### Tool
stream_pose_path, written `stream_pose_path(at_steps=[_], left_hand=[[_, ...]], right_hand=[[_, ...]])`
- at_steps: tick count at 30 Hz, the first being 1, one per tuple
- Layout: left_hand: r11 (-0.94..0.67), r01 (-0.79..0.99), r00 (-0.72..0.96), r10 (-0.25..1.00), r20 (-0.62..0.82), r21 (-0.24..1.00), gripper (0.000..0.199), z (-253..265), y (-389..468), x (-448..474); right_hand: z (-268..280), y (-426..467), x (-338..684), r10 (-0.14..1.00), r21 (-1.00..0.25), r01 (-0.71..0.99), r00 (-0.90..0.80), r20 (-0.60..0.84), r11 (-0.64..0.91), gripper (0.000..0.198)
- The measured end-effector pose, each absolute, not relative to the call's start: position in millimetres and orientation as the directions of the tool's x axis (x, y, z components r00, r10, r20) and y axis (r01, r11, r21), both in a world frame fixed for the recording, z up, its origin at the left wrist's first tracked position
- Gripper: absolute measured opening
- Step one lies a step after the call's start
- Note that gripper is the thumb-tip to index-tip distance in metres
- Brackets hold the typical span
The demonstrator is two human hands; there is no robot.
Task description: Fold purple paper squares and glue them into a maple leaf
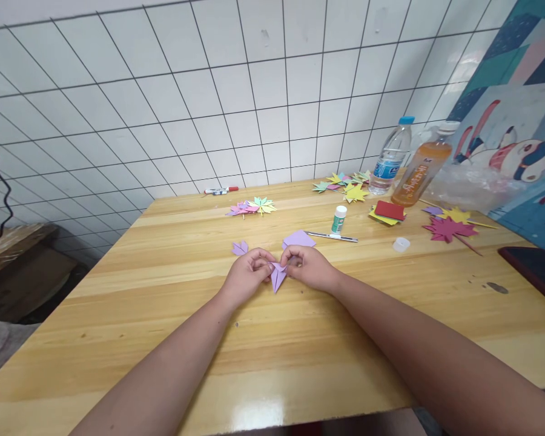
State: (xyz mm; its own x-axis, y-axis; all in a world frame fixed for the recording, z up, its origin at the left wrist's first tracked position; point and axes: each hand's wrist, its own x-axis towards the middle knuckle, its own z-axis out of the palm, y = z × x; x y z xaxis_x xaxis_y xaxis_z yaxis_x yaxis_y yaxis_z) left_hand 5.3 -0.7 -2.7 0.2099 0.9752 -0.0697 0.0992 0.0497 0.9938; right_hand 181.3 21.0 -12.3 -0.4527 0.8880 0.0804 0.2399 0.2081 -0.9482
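Note:
Between my two hands is a small piece of folded purple paper (pixel 277 279), its point facing toward me. My left hand (pixel 249 274) pinches its left upper corner, and my right hand (pixel 309 266) pinches the right one. Fingertips cover part of the upper edge. Just beyond my right hand lies a flat purple paper (pixel 298 238), partly hidden by the fingers. A smaller folded purple piece (pixel 240 247) rests beyond my left hand.
A glue stick (pixel 338 220) stands behind a thin pen-like tool (pixel 332 237), with a white cap (pixel 401 244) to the right. Farther back are paper leaves (pixel 258 206), stacked coloured paper (pixel 388 212), a water bottle (pixel 393 158) and an orange drink bottle (pixel 422 169). A dark phone-like object (pixel 533 272) lies right.

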Motion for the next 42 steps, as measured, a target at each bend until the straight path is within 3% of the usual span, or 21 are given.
stream_pose_path(at_steps=[5, 12, 16, 22, 29, 35, 42], left_hand=[[0.163, 0.033, 0.212, 0.963, -0.166, 0.986, 0.033, 4, -1, 2], [0.109, 0.293, 0.225, 0.958, -0.179, 0.950, 0.037, 1, 2, 5], [0.109, 0.265, 0.232, 0.957, -0.173, 0.958, 0.036, -2, 3, 2], [0.085, 0.223, 0.242, 0.960, -0.140, 0.971, 0.035, -4, 3, -2], [0.072, 0.229, 0.203, 0.972, -0.120, 0.971, 0.033, -6, 3, -1], [0.029, 0.273, 0.216, 0.972, -0.090, 0.962, 0.032, -6, 0, 3], [0.037, 0.290, 0.216, 0.971, -0.103, 0.956, 0.031, -5, -1, 3]], right_hand=[[-15, 21, 182, 0.883, -0.917, 0.277, -0.449, 0.141, 0.287, 0.010], [-17, 20, 182, 0.859, -0.871, 0.293, -0.455, 0.235, 0.394, 0.016], [-16, 21, 183, 0.900, -0.926, 0.258, -0.407, 0.154, 0.275, 0.033], [-16, 24, 181, 0.927, -0.951, 0.285, -0.375, 0.001, 0.117, 0.012], [-6, 23, 180, 0.930, -0.977, 0.213, -0.356, -0.096, -0.020, 0.010], [-7, 21, 178, 0.932, -0.969, 0.246, -0.359, -0.053, 0.040, 0.019], [-15, 24, 177, 0.938, -0.956, 0.286, -0.345, -0.034, 0.070, 0.013]])
